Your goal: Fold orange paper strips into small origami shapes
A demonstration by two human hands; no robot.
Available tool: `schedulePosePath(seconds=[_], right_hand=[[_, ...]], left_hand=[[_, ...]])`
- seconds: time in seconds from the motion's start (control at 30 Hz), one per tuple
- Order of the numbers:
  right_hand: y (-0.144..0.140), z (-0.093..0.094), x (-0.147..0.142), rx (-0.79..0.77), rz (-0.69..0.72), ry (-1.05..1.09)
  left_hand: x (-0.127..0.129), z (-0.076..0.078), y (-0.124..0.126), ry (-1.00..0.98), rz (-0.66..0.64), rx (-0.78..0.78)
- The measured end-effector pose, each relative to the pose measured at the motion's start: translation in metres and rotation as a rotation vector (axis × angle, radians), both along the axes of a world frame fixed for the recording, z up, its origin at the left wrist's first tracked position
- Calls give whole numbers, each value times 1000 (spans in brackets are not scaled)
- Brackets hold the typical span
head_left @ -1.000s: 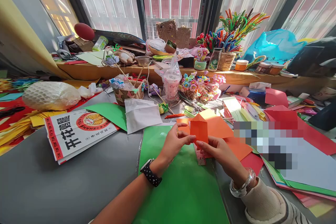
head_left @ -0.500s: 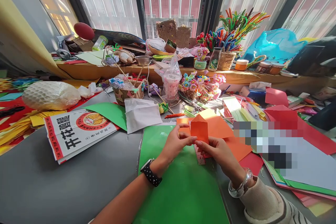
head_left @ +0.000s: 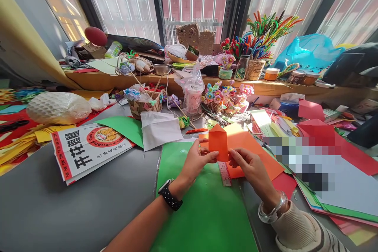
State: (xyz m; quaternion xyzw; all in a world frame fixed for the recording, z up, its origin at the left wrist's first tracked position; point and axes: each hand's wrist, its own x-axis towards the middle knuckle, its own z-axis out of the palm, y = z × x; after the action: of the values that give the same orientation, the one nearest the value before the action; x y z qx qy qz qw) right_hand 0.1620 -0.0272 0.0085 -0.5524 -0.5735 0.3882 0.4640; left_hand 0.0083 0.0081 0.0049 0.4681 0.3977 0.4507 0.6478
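A small folded orange paper piece (head_left: 217, 144) with a pointed top is held upright between both hands above a large green sheet (head_left: 203, 208). My left hand (head_left: 197, 162) pinches its lower left edge; a black dotted watch sits on that wrist. My right hand (head_left: 251, 169) pinches its lower right edge, with a clear bangle and a knit sleeve on that arm. A bigger orange sheet (head_left: 251, 149) lies just behind the hands. A pink ruler (head_left: 225, 174) lies under them on the table.
A printed paper bag (head_left: 85, 147) lies at the left on the grey table (head_left: 44, 204). Red and green sheets (head_left: 339, 153) pile up at the right. Behind stand a woven basket (head_left: 144, 104), a pink cup in plastic (head_left: 192, 96), paper flowers (head_left: 226, 96) and pipe cleaners (head_left: 262, 33).
The folded orange piece has shifted a little left and up between my fingers. My right hand has drawn lower, baring the ruler and more of the orange sheet.
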Motion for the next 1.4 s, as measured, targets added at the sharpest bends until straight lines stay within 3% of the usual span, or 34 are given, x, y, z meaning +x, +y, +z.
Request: schedulePosePath(seconds=[0.1, 0.2, 0.33, 0.7, 1.1, 1.4], right_hand=[[0, 1, 6, 184, -45, -114], [1, 1, 9, 350, 61, -314], [0, 2, 9, 431, 119, -481], [7, 2, 15, 319, 225, -410], [7, 1, 2, 138, 150, -50], [6, -1, -3, 123, 89, -14]], left_hand=[[0, -2, 1, 1, 13, 17], [-1, -2, 1, 6, 8, 27], [-1, -1, 0, 19, -24, 29], [0, -6, -1, 108, -37, 127], [2, -5, -2, 62, -43, 129], [1, -3, -2, 51, -82, 84]])
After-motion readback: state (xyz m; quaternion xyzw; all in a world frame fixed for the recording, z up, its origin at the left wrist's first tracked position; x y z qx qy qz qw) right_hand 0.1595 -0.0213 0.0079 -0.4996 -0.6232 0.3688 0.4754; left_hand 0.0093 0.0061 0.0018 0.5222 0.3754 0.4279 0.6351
